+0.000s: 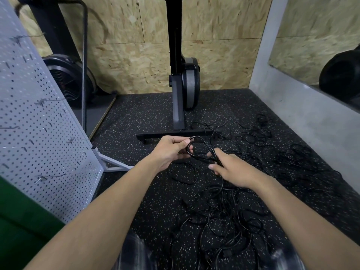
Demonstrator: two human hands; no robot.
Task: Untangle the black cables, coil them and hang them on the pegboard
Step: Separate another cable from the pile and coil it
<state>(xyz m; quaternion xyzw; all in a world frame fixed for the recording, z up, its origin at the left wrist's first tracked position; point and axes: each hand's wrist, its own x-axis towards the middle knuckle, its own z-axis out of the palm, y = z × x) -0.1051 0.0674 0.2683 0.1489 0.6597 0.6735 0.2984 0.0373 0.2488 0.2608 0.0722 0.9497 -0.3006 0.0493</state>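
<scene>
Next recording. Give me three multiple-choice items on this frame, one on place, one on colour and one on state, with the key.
1. Where is the pegboard?
A. on the person's left
B. on the person's right
C. flat on the floor

2. What colour is the floor?
A. plain white
B. black with pale specks
C. bare wood

3. What are the left hand and right hand doing?
A. both are idle
B. both are holding one cable loop
C. one is touching the pegboard

Key: A, it stands along the left edge; B, the specks show around the cable pile; B, fingers of both hands close on the loop.
</scene>
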